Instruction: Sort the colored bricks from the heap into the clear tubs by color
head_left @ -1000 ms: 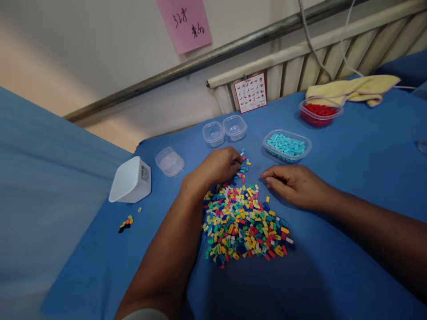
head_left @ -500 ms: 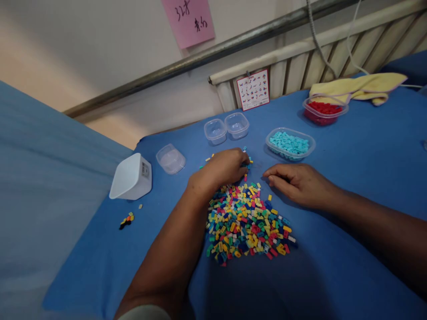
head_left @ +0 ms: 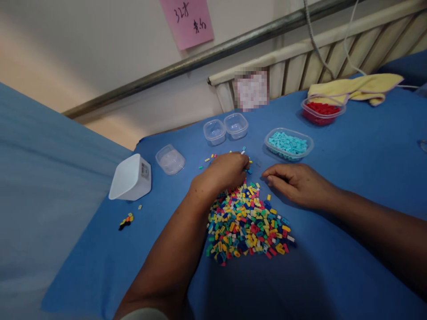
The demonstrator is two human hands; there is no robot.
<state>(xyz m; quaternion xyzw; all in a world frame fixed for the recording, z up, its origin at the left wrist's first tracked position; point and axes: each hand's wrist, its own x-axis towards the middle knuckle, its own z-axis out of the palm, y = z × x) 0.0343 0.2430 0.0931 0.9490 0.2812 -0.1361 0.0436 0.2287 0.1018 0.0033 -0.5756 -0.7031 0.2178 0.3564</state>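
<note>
A heap of small mixed-colour building bricks (head_left: 250, 222) lies on the blue cloth in front of me. My left hand (head_left: 230, 169) reaches over the far end of the heap, its fingers curled down among loose bricks; the fingertips are mostly hidden behind the hand. To the right of the heap, my right hand (head_left: 292, 182) rests on the cloth with thumb and forefinger pressed together. Whatever may be in that pinch is too small to make out. Beyond it stands a clear tub of light blue bricks (head_left: 288, 144).
Two clear tubs (head_left: 236, 126) stand at the back, with another clear tub (head_left: 170, 160) to their left. A white bin (head_left: 131, 178) lies near a few stray bricks (head_left: 126, 221). At the back right, a tub of red bricks (head_left: 323, 112) sits by a yellow cloth (head_left: 360, 89).
My left hand has shifted slightly, its fingers tucked a little closer over the bricks. My right hand stays in place, and the view has moved slightly.
</note>
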